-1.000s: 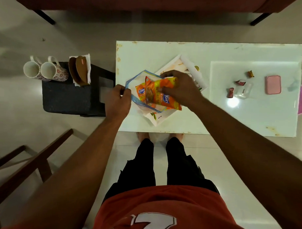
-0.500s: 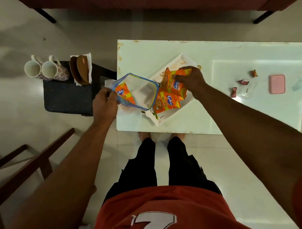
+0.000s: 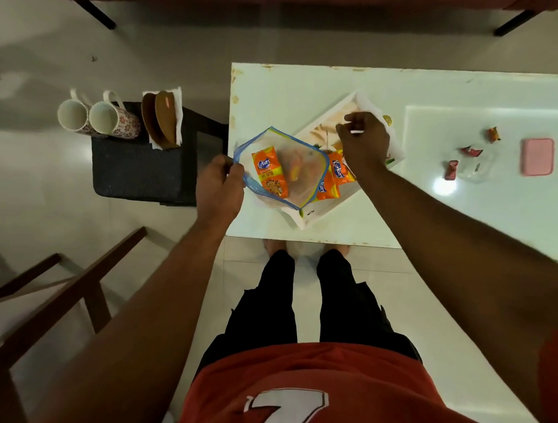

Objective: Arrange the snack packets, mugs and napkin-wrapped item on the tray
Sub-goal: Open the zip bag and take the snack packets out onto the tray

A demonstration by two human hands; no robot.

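Where the left hand (image 3: 220, 190) is: at the table's (image 3: 340, 231) left edge, fingers clamped on the zip bag's (image 3: 301, 183) corner;
Bag: one snack packet (image 3: 270, 174) inside;
Tray (image 3: 322, 213): two packets (image 3: 331, 183) lying on it;
Right hand (image 3: 365, 143): above the tray, fingers loosely curled, empty;
Mugs (image 3: 105, 118), napkin-wrapped item (image 3: 164, 118): on the dark stool (image 3: 137, 168), far left.

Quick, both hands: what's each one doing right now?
Left hand: grips the zip bag by its edge.
Right hand: fingers curled over the tray; grip cannot be told.
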